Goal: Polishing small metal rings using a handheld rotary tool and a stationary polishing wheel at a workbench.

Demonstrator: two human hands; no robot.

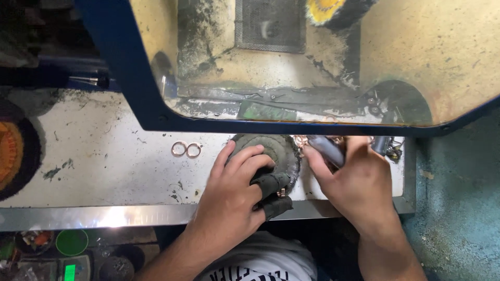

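My left hand point(234, 192) rests on a round dark pad point(278, 151) on the white bench, with dark cloth covers on two fingertips and a small ring-like piece pinched between them. Beside it my right hand point(359, 182) grips a grey metal handpiece point(327, 150) whose tip points left at a small copper-coloured piece point(300, 140) at the pad's edge. Two copper rings point(186, 150) lie side by side on the bench, left of my left hand.
A blue-framed, dust-stained clear shield point(291, 57) covers the back of the bench. A dark brush wheel with an orange centre point(13, 153) sits at the far left. Small metal bits point(390, 148) lie at the right. Below the bench edge point(104, 216) are a green lid and pots.
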